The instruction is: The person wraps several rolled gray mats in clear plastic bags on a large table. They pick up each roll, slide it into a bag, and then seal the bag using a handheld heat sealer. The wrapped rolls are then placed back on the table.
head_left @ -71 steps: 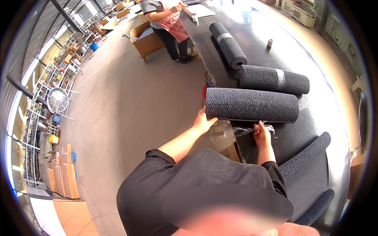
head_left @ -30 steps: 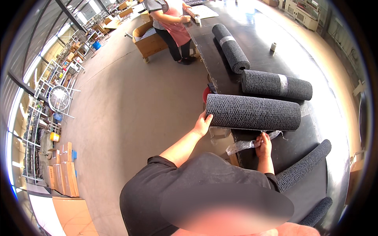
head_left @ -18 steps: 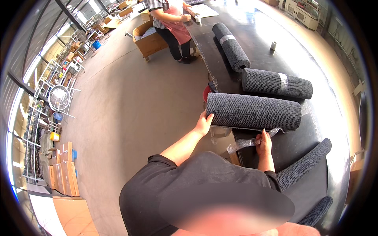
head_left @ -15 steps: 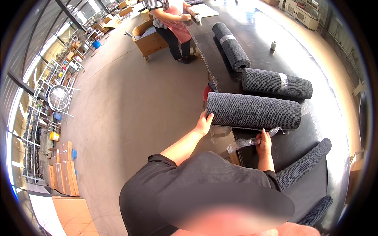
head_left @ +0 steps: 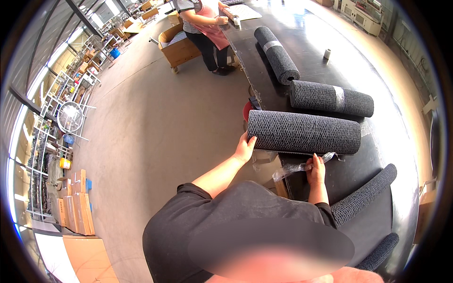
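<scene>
A dark grey textured mat roll [head_left: 304,132] lies across the black table in front of me. My left hand [head_left: 245,147] grips its lower left corner, thumb on the near face and the other fingers hidden. Just below the roll's near edge, my right hand [head_left: 315,170] is closed on a crumpled strip of clear plastic film [head_left: 291,170]. The strip sticks out on both sides of the fingers, one end hanging towards the table's left edge. Behind lie two more mat rolls, one crosswise [head_left: 316,98] and one lengthwise [head_left: 276,54], each with a clear band round its middle.
Two mat rolls [head_left: 365,194] [head_left: 380,252] lie on the table [head_left: 349,177] to my right. A small white roll [head_left: 327,54] stands further back. At the table's far left, a person in a pink apron [head_left: 213,28] works beside a wheeled wooden cart [head_left: 181,51]. Cardboard boxes [head_left: 78,203] stand at left.
Almost nothing differs. The strip of film in my right hand has shifted slightly; both hands and the mat roll keep their places.
</scene>
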A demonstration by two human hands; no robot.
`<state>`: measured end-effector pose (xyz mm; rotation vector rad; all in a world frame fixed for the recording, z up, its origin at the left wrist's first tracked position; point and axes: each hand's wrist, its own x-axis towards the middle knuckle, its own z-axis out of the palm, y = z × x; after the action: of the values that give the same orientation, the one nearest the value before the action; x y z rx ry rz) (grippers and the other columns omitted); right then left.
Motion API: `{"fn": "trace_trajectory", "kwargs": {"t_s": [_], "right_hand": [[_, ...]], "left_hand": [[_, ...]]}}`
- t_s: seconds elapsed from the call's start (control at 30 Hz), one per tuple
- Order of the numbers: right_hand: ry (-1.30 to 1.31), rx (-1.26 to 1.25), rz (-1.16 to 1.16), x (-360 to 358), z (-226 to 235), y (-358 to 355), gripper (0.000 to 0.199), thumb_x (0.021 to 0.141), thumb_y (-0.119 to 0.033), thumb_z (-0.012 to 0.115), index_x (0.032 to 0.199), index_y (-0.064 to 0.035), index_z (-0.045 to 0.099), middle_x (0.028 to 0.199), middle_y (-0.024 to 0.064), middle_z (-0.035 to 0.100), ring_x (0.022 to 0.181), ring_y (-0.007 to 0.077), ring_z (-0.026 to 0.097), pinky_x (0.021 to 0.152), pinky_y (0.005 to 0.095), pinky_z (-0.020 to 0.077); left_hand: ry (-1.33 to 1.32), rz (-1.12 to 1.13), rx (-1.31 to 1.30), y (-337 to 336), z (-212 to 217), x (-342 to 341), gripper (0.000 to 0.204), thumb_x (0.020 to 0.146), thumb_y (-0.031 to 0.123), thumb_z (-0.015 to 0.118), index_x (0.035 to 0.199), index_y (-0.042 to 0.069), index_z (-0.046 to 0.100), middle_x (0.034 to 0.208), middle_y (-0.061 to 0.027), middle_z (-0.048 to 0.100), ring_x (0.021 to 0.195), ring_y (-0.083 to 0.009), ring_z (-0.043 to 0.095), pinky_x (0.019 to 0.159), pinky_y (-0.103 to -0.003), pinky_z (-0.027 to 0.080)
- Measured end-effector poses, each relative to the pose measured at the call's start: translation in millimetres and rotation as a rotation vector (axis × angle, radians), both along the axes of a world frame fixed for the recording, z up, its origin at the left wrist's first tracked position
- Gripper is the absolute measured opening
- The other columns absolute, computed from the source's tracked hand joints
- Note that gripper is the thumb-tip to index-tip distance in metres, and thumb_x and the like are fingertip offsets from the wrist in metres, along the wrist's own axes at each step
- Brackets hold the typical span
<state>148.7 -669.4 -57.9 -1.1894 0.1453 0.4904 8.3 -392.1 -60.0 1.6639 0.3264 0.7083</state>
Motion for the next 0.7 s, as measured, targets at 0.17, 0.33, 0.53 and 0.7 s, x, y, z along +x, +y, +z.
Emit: {"fn": "trace_trajectory", "kwargs": {"t_s": [0.17,0.33,0.53,0.7], "right_hand": [[-0.344,-0.045,-0.025,19,77,21,0.029,0.088,-0.013,0.059,0.064,-0.0112,0.043,0.059,-0.0005,0.047,0.053,0.0081,0.040,0.050,0.0231,0.0296],[-0.562,-0.011,0.041,38,149,32,0.030,0.089,-0.011,0.058,0.063,-0.0124,0.043,0.059,-0.0014,0.048,0.054,0.0055,0.038,0.052,0.0218,0.0281],[-0.667,0.033,0.032,17,195,15,0.030,0.090,-0.010,0.056,0.063,-0.0115,0.042,0.060,-0.0001,0.049,0.057,0.0066,0.040,0.055,0.0215,0.0303],[-0.682,0.109,-0.038,-3,215,-5,0.024,0.090,-0.009,0.052,0.068,-0.0096,0.043,0.061,0.0013,0.049,0.057,0.0073,0.040,0.054,0.0208,0.0301]], "left_hand": [[0.160,0.087,-0.073,-5,14,3,0.045,0.092,0.035,0.059,0.106,-0.007,0.058,0.098,-0.0162,0.066,0.091,-0.0209,0.061,0.082,-0.034,0.047],[0.255,-0.064,-0.448,-25,42,13,0.049,0.082,0.033,0.071,0.109,-0.007,0.062,0.102,-0.0134,0.067,0.093,-0.0207,0.062,0.084,-0.033,0.049],[0.312,-0.092,-0.476,-29,49,11,0.063,0.081,0.023,0.072,0.130,-0.002,0.042,0.122,-0.0147,0.056,0.102,-0.0244,0.061,0.090,-0.038,0.048],[0.577,-0.207,-0.772,-20,86,9,0.065,0.086,0.042,0.065,0.132,0.004,0.039,0.120,-0.0122,0.057,0.108,-0.0276,0.058,0.088,-0.053,0.045]]}}
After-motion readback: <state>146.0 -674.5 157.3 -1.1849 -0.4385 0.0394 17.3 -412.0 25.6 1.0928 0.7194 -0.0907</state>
